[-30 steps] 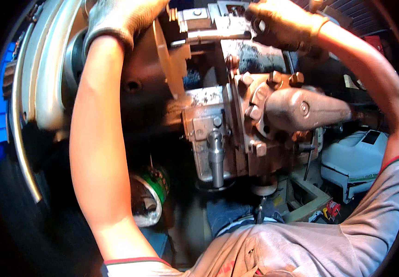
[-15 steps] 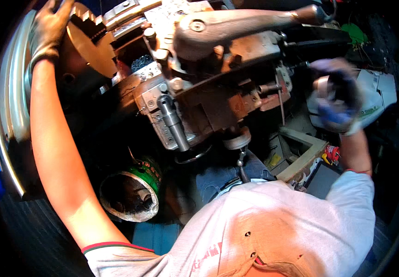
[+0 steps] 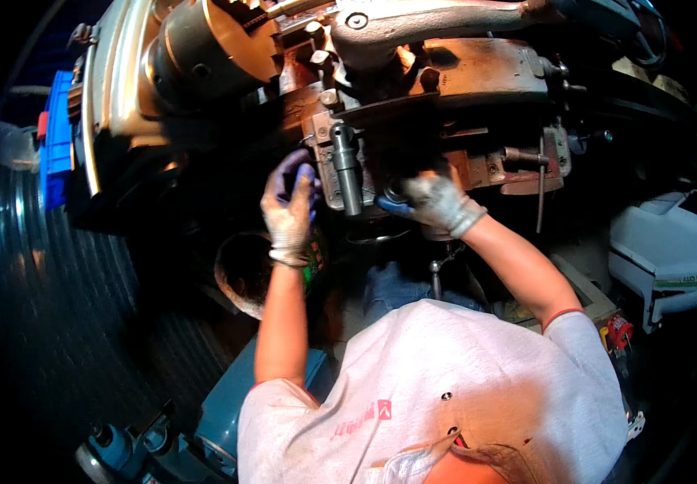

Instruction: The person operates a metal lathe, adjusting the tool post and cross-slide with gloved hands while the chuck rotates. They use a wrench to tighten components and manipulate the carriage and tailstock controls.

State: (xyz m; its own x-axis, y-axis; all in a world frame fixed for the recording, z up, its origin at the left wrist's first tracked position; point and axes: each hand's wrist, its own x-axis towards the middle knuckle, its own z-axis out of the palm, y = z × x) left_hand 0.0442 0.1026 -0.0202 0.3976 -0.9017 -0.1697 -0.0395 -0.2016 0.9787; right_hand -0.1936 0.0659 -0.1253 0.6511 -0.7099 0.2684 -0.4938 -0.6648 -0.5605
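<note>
My left hand (image 3: 288, 211), in a pale glove with purple-blue fingers, is raised beside the lathe carriage (image 3: 328, 173). Its fingers are curved and parted, with nothing visible between them. A grey cylindrical steel part (image 3: 347, 173) stands out from the carriage just right of that hand. My right hand (image 3: 437, 202), gloved likewise, reaches in below the tool post. Its fingers curl around a dark, rounded thing (image 3: 398, 190) whose kind is lost in shadow. Above both hands is the tool post's long handle (image 3: 445, 26). The toothed lathe chuck (image 3: 211, 52) sits at the upper left.
A bucket (image 3: 244, 278) with a green side stands below my left forearm. White casing (image 3: 663, 242) lies at the right, near a red-and-yellow item (image 3: 619, 331). A blue crate (image 3: 56, 137) is at the far left, above ribbed dark flooring (image 3: 42, 266). Blue machinery (image 3: 227, 403) sits lower left.
My left hand has left the chuck area and come down to the carriage's left side. My right hand has swung inward from the far right to below the tool post. The view has shifted.
</note>
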